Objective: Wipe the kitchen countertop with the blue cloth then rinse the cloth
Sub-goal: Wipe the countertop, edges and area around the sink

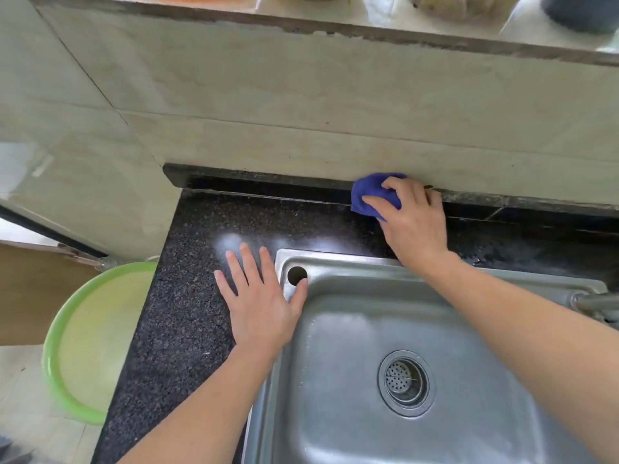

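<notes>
Risk sits at the back ledge: the right hand grips the bunched blue cloth, fingers curled over it, where the speckled black countertop meets the tiled wall; so wadded, it may skip the seam; the left hand lies flat, fingers spread, holding nothing, thumb on the steel sink rim; on wet stone it could slide.

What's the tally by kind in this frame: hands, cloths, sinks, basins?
hands: 2 (left hand flat on the counter, right hand on the cloth)
blue cloth: 1
sink: 1
green basin: 1
total: 5
</notes>
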